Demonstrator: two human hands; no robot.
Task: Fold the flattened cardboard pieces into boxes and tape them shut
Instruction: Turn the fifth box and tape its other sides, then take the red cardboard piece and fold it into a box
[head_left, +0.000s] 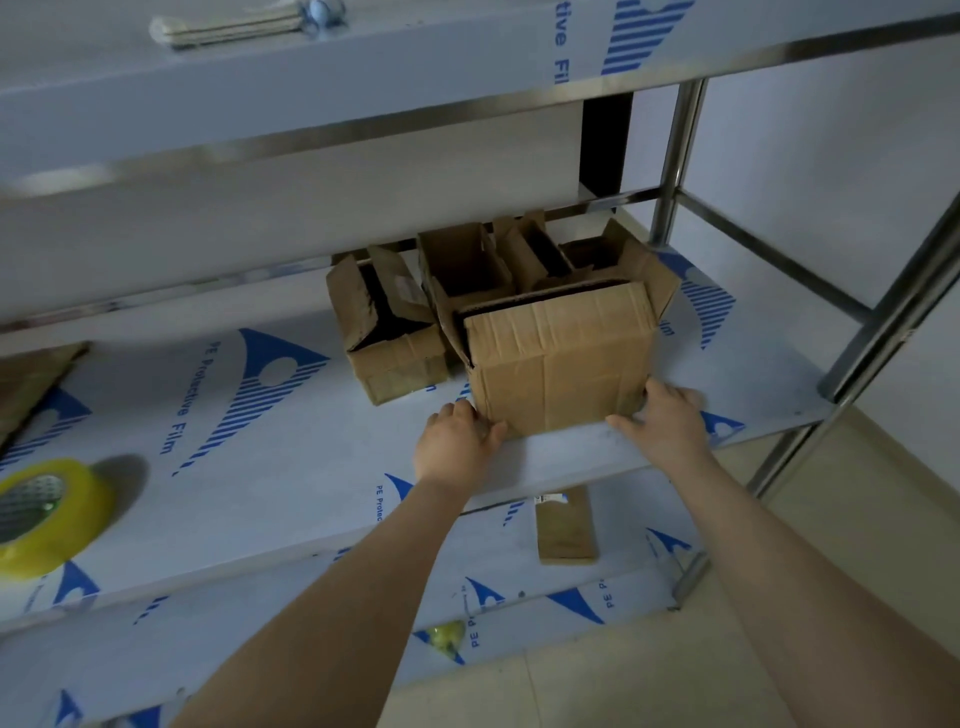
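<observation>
A yellow tape roll (44, 514) is lying on the film-covered steel shelf (291, 499). Left hand (457, 441) and right hand (667, 426) are gripping the lower corners of the folded brown cardboard box (561, 358), fingers curled round them, seemingly parking it before other open boxes (395, 338); taping is needing that roll.

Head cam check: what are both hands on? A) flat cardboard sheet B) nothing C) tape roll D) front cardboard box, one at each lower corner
D: the left hand and right hand hold the lower corners of the front cardboard box; the tape roll lies apart, far left on the shelf.
</observation>
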